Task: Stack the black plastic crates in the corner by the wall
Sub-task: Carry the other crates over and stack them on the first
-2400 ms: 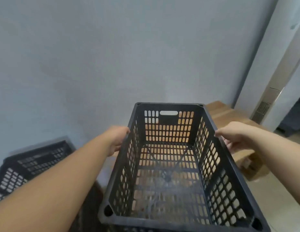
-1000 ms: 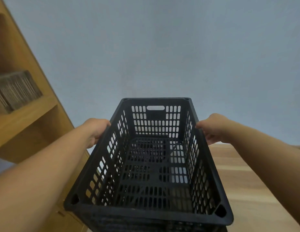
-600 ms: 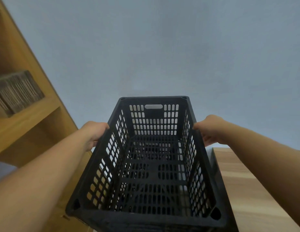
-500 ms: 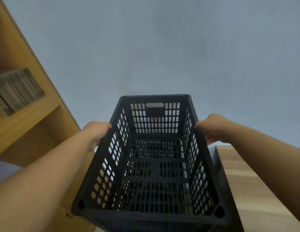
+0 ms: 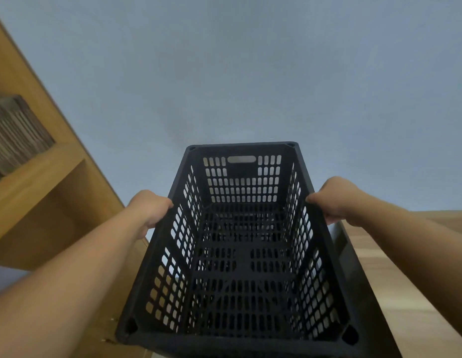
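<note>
A black perforated plastic crate (image 5: pixel 240 254) fills the lower middle of the head view, its open top towards me and its far end close to the grey-blue wall. My left hand (image 5: pixel 149 210) grips its left long rim. My right hand (image 5: pixel 335 200) grips the right long rim. Through the slotted floor I see more black lattice, and a dark edge of another black crate (image 5: pixel 346 244) shows just past the right rim, below the held one. How far apart the two crates are cannot be told.
A wooden shelf unit (image 5: pixel 44 182) stands at the left against the wall (image 5: pixel 224 73), with a stack of corrugated cardboard (image 5: pixel 15 135) on one shelf. A light wooden surface (image 5: pixel 418 293) lies to the right of the crates.
I swung the crate left, away from the cardboard boxes, into the corner by the shelf. In the last second it has come over the other black crate and sunk slightly. Both hands keep their grip.
</note>
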Action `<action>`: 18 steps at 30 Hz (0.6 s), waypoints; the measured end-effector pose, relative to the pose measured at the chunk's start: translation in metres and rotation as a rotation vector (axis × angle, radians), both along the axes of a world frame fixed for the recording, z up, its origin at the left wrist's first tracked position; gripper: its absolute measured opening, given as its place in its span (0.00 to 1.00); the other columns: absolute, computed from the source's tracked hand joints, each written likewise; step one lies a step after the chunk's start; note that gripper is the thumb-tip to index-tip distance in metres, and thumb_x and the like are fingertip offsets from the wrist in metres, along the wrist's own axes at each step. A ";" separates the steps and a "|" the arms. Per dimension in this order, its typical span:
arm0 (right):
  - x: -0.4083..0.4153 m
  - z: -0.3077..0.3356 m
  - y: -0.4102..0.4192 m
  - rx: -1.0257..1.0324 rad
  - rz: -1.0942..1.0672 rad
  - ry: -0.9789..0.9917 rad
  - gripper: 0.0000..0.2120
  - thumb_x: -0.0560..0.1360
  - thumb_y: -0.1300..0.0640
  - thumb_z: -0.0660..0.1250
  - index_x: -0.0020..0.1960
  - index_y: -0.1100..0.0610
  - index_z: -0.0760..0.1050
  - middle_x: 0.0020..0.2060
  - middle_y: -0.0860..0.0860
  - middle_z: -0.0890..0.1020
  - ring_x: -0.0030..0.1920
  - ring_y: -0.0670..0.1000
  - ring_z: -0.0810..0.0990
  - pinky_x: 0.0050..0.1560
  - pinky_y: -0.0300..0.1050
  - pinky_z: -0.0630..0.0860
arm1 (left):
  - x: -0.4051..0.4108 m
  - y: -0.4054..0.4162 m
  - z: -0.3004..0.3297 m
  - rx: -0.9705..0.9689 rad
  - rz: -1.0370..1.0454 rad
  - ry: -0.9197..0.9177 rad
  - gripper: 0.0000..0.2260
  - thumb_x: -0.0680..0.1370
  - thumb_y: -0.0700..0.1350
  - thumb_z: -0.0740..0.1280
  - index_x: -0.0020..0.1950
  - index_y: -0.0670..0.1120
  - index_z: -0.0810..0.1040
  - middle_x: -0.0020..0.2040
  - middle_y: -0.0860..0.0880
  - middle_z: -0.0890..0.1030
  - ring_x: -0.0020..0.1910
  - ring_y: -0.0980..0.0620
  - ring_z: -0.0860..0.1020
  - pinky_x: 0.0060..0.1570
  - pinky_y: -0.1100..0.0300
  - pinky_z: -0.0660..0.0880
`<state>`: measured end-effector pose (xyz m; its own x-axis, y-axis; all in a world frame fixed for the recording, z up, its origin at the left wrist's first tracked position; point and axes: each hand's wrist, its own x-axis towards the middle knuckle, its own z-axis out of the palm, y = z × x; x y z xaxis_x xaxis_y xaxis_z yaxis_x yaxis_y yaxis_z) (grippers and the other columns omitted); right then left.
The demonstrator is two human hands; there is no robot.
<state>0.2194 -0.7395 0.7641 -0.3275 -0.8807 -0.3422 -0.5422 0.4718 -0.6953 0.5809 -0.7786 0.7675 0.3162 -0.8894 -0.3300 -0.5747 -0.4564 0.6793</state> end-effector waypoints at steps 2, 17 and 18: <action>0.000 -0.002 0.004 -0.015 -0.023 0.026 0.13 0.78 0.60 0.68 0.45 0.72 0.80 0.28 0.59 0.85 0.24 0.55 0.85 0.24 0.40 0.78 | 0.002 0.002 -0.005 0.006 -0.056 -0.033 0.08 0.83 0.43 0.66 0.51 0.39 0.82 0.53 0.40 0.87 0.49 0.41 0.85 0.58 0.46 0.82; 0.026 -0.044 0.031 -0.049 -0.039 0.105 0.11 0.79 0.61 0.61 0.61 0.56 0.70 0.44 0.56 0.80 0.44 0.58 0.82 0.38 0.47 0.75 | 0.025 0.013 -0.036 0.042 -0.195 0.101 0.24 0.83 0.64 0.54 0.70 0.52 0.76 0.58 0.46 0.86 0.57 0.40 0.85 0.61 0.38 0.81; 0.028 -0.044 0.031 -0.043 -0.036 0.113 0.11 0.79 0.61 0.60 0.60 0.55 0.70 0.44 0.56 0.80 0.44 0.58 0.82 0.37 0.47 0.76 | 0.025 0.012 -0.035 0.043 -0.183 0.113 0.23 0.84 0.64 0.54 0.69 0.52 0.76 0.58 0.46 0.86 0.56 0.39 0.85 0.61 0.38 0.82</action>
<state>0.2471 -0.7086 0.7201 -0.3933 -0.8809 -0.2633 -0.6020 0.4631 -0.6504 0.6056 -0.7664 0.7325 0.1097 -0.9130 -0.3929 -0.5715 -0.3814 0.7266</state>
